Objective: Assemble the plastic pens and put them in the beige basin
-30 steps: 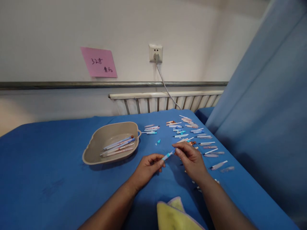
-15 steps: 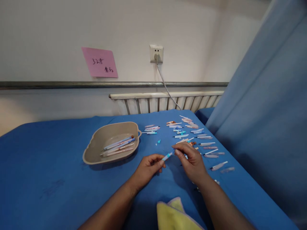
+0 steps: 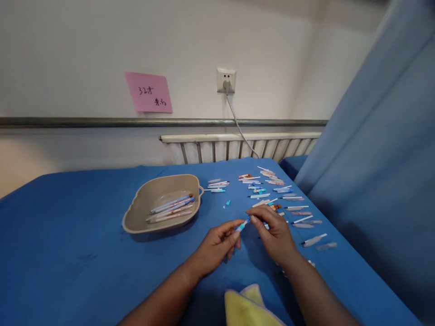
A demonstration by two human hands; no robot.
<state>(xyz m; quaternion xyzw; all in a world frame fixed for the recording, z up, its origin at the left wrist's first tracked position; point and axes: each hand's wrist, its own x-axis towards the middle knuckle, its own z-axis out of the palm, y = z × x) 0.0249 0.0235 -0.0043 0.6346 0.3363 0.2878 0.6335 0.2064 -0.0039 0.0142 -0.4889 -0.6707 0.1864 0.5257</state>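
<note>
My left hand [image 3: 220,244] pinches a light-blue and white pen barrel [image 3: 241,226] between thumb and fingers, its end pointing up and right. At that end my right hand [image 3: 273,228] closes thumb and forefinger on a small dark-blue piece [image 3: 248,220]; whether it is joined to the barrel I cannot tell. Beyond the hands lies a small teal pen part [image 3: 228,203] with a tiny white bit beside it. To the left stands a beige basin [image 3: 137,210] with several pens [image 3: 171,207] in it.
Rows of loose pen parts [image 3: 295,208] cover the right side of the blue-covered table [image 3: 84,217], and a small pile [image 3: 217,185] lies beside the basin. A yellow cloth [image 3: 249,310] lies at the front. A blue curtain [image 3: 380,158] hangs at the right.
The view has shifted slightly, so everything sits a little farther right and lower. Both hands keep hold of the pen pieces, and less of the barrel shows beyond my left fingers.
</note>
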